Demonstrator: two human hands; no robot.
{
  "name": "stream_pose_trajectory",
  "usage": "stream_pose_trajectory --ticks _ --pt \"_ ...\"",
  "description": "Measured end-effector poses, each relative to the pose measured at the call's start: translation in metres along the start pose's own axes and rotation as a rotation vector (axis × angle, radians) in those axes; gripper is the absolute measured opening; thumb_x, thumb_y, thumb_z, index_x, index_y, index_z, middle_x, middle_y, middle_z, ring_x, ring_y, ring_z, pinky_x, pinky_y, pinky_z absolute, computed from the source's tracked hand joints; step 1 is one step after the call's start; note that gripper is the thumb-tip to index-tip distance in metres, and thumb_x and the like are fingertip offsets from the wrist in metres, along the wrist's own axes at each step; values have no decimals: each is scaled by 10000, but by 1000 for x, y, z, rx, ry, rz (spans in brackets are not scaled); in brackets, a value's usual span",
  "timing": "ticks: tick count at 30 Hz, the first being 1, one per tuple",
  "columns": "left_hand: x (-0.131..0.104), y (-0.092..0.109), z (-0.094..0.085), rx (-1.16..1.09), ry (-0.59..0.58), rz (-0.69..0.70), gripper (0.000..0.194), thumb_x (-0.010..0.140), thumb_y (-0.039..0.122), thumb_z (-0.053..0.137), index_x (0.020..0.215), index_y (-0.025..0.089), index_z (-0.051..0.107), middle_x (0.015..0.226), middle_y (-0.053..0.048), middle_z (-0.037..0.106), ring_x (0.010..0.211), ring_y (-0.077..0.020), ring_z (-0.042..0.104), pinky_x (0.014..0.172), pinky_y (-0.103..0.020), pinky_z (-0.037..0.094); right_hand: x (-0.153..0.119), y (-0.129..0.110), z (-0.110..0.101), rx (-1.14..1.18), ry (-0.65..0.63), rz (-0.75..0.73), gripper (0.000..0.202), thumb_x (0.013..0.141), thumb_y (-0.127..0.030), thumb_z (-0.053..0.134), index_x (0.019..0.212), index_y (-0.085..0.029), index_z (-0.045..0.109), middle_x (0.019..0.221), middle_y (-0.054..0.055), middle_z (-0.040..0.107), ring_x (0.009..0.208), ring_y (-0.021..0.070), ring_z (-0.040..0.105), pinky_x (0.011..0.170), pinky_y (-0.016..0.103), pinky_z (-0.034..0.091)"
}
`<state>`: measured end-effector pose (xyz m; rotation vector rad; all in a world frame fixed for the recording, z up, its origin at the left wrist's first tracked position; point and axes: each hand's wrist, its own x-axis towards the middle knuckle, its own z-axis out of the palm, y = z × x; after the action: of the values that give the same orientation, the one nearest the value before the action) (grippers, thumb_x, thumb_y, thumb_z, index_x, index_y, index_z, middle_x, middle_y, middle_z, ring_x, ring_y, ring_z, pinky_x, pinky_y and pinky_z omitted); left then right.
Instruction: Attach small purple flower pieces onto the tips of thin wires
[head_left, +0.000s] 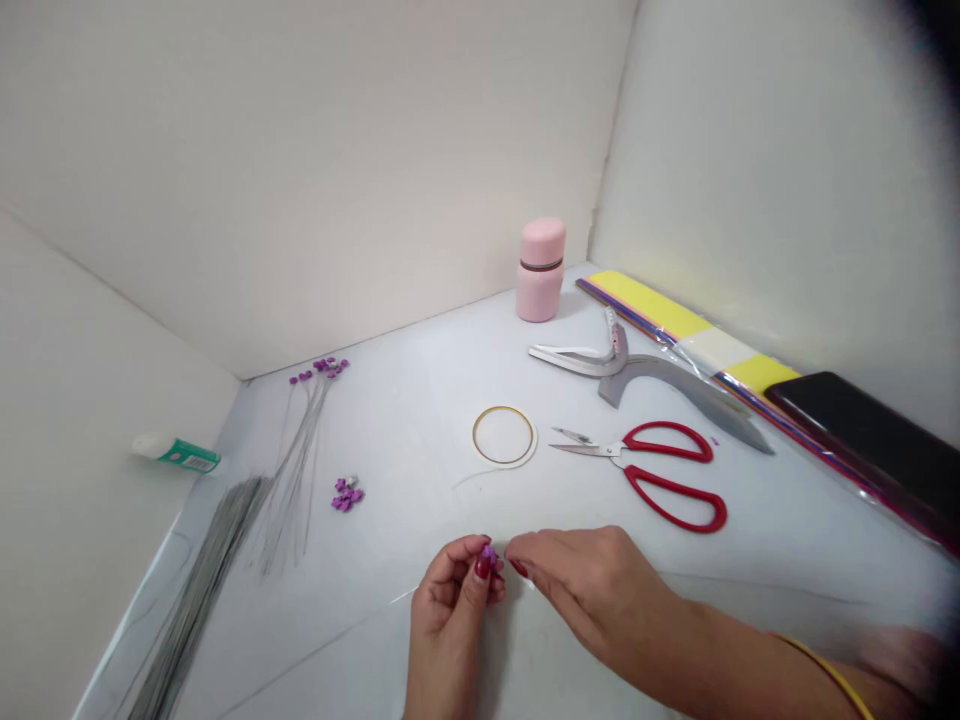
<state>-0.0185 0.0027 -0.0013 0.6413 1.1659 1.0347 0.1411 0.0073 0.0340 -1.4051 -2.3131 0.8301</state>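
Within left hand (455,600), purple piece (490,553), star-shaped perhaps

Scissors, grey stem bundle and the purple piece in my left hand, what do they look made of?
Scissors: silvery blades, so probably steel; smooth red handles, likely plastic. Grey stem bundle: thin, dull strands, probably metal wire. Purple piece in your left hand: looks angular, perhaps folded paper; too small to tell its finish.

A pink bottle (540,294) is standing near the back wall (375,190). A yellow-topped pack (660,305) is lying along the right wall (787,200), a black phone (862,420) resting on it. A green-and-white tube (189,456) is sitting by the left wall (67,390).
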Motion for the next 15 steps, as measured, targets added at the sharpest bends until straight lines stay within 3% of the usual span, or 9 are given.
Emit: stream_pose_trajectory --ticks 15 --pt "1 -4 -2 8 -11 -11 161 696 280 691 827 187 682 699 -6 676 647 -105 569 653 -203 442 0 3 2 -93 41 -6 214 856 -119 375 883 -210 567 734 -11 635 638 144 579 557 253 343"
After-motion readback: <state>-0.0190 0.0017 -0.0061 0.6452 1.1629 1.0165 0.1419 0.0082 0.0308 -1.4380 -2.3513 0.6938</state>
